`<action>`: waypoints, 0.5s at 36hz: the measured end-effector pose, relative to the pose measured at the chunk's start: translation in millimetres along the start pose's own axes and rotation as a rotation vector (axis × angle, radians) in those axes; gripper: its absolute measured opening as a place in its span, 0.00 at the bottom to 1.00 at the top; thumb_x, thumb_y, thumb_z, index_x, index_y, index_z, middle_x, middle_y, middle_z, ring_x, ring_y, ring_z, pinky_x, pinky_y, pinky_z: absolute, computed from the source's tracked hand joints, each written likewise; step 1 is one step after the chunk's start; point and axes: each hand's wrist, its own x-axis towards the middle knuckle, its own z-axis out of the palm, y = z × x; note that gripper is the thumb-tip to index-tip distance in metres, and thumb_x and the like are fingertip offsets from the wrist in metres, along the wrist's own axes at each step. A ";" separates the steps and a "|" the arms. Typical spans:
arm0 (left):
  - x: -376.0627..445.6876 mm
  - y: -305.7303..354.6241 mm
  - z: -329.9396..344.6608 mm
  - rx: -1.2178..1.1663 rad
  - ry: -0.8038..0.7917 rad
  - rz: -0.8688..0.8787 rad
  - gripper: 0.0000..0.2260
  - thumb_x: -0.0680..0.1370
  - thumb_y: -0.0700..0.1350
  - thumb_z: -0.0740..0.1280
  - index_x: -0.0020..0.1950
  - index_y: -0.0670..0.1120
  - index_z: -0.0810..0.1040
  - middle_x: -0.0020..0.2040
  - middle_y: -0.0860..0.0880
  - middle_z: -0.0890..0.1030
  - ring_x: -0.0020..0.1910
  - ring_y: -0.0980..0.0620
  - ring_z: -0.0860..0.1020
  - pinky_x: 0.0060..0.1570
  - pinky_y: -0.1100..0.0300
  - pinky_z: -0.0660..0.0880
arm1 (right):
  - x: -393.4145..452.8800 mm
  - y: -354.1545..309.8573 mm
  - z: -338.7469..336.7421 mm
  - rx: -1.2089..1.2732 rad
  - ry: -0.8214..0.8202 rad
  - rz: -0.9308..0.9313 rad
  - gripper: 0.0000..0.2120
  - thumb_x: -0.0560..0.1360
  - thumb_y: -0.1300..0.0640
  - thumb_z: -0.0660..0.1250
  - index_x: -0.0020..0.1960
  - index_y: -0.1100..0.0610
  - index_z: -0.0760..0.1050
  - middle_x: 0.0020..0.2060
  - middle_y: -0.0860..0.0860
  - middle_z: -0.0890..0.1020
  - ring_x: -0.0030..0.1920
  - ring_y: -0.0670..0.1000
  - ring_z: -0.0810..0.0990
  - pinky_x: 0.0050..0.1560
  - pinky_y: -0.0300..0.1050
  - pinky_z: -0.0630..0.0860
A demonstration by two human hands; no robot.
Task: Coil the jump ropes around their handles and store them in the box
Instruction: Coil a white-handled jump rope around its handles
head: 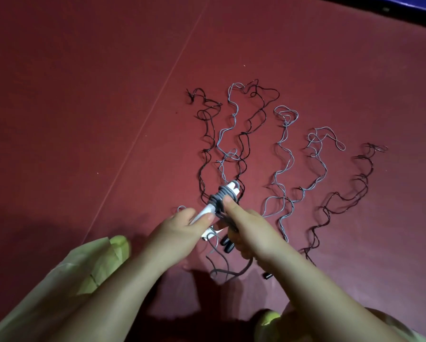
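My left hand [182, 230] grips the lower end of a pair of white jump-rope handles [207, 210], held above the floor. Grey rope is coiled [222, 196] in several turns round their upper half. My right hand [246, 225] pinches the grey rope against the coil, thumb pressed on the turns. A loose length of the grey rope [231, 271] hangs below my hands. Several other jump ropes, black [208, 144] and grey [284, 154], lie stretched out in wavy lines on the floor beyond. Black handles [228, 244] lie under my right hand. No box is in view.
The floor is a dark red mat [83, 95] with a seam running diagonally on the left. My knees in yellow-green clothing [96, 262] sit at the bottom left and bottom right. A blue edge [404, 3] shows at the top right corner.
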 end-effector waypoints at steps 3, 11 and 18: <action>-6.4 3.8 2.0 0.227 0.119 0.073 0.16 0.75 0.63 0.60 0.42 0.50 0.69 0.38 0.50 0.75 0.45 0.44 0.76 0.40 0.53 0.69 | -1.2 -1.0 1.5 0.027 0.009 -0.018 0.27 0.75 0.33 0.56 0.42 0.57 0.74 0.20 0.45 0.61 0.20 0.45 0.57 0.24 0.37 0.54; -2.7 -9.6 4.5 0.550 0.382 0.537 0.18 0.69 0.61 0.60 0.41 0.46 0.75 0.33 0.47 0.76 0.33 0.40 0.77 0.30 0.53 0.74 | -0.3 -0.9 0.3 0.040 0.068 0.002 0.29 0.75 0.35 0.59 0.23 0.52 0.61 0.19 0.46 0.61 0.19 0.47 0.57 0.26 0.41 0.55; -13.0 12.2 -12.0 0.071 -0.149 0.199 0.17 0.65 0.64 0.65 0.44 0.53 0.73 0.36 0.56 0.77 0.37 0.56 0.75 0.38 0.59 0.70 | -3.4 -2.9 -5.1 -0.026 0.150 -0.101 0.23 0.77 0.43 0.58 0.27 0.53 0.63 0.21 0.49 0.61 0.22 0.49 0.58 0.29 0.43 0.56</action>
